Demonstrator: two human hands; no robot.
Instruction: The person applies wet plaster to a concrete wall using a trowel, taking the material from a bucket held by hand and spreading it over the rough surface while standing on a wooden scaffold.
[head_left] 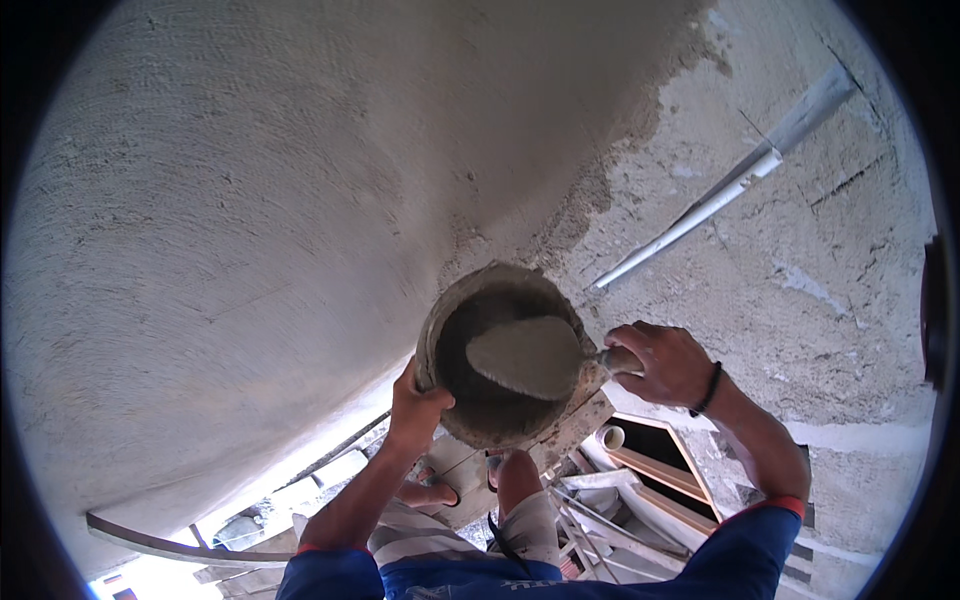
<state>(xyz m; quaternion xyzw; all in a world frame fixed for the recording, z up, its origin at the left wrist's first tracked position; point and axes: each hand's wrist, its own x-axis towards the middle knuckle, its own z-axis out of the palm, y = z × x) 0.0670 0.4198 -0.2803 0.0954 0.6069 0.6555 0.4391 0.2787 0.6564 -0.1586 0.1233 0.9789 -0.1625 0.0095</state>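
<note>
A round, mortar-crusted bucket is held up in front of me, close to the wall. My left hand grips its left rim, thumb over the edge and fingers hidden on the outside. In my right hand is the handle of a trowel, its fingers wrapped round it at the bucket's right side. The trowel's rounded blade lies over the bucket's mouth and looks coated with grey mortar. Wet, dark mortar shows inside the bucket below the blade.
Ahead rises a wall with grey plaster, darker and damp at the upper middle, rough towards the right. A white pipe runs diagonally along it. Under my feet are wooden planks. Boards and a pipe end lie lower right; a curved strip lower left.
</note>
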